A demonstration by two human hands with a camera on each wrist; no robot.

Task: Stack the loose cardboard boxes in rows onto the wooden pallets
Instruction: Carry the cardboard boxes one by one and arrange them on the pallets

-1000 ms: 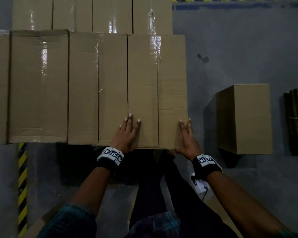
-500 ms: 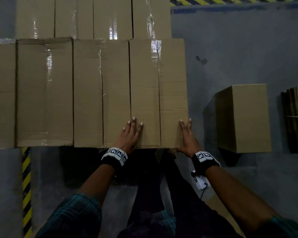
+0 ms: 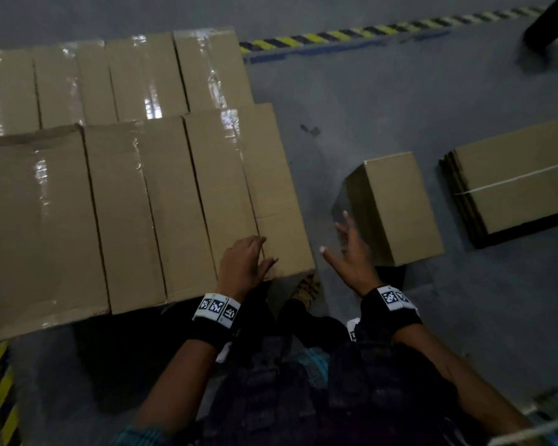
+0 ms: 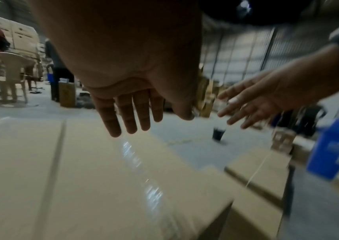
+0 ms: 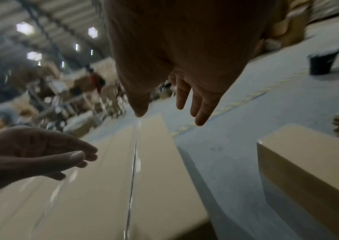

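Two rows of taped cardboard boxes (image 3: 116, 204) sit packed side by side. L hand (image 3: 244, 260) hovers just over the near-right box (image 3: 255, 194), fingers straight, grip empty. R hand (image 3: 351, 252) is off to the side w/ fingers spread, holding nothing, near a loose box (image 3: 400, 204) on the floor (image 3: 368, 101); flattened cartons (image 3: 512, 178) lie beyond it.

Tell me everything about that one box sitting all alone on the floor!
The lone box is plain brown cardboard, a closed oblong with smooth, unmarked faces and no shiny tape showing. It sits flat on the grey floor, apart from the stacked row and from the tied bundle of flat cardboard beside it. Its left side is in shadow. The right hand reaches toward it, fingers spread, apparently not touching.
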